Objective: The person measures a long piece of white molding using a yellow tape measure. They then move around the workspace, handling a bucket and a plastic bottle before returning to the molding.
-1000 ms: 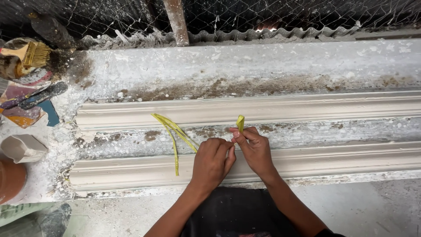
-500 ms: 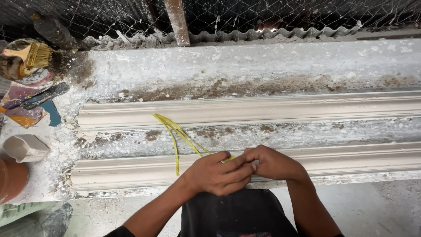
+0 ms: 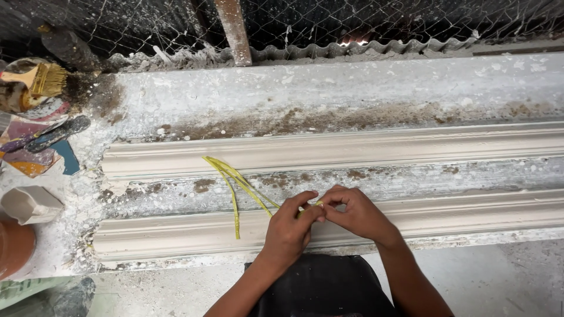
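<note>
- Up at ten o'clock from my hands a yellow-bristled brush [image 3: 42,79] lies beside a dark-handled tool [image 3: 56,132]; at nine o'clock a pale folded scrap [image 3: 29,203] sits near a brown clay pot [image 3: 13,249]. All are well apart from my work.
- Next come the thin yellow-green strips [image 3: 235,182], fanning out to eleven o'clock over the two white moulded lengths [image 3: 176,235]. I judge them light, limp and easily torn or creased, best pinched near the ends.
- My left hand [image 3: 289,229] is curled nearly closed, fingertips pinching the strips' near ends.
- My right hand [image 3: 357,212] is curled likewise, thumb and forefinger meeting the same ends.
- At twelve o'clock the crusty plaster ledge [image 3: 352,88] and wire mesh [image 3: 382,20] stand clear; nothing blocks my hands.
</note>
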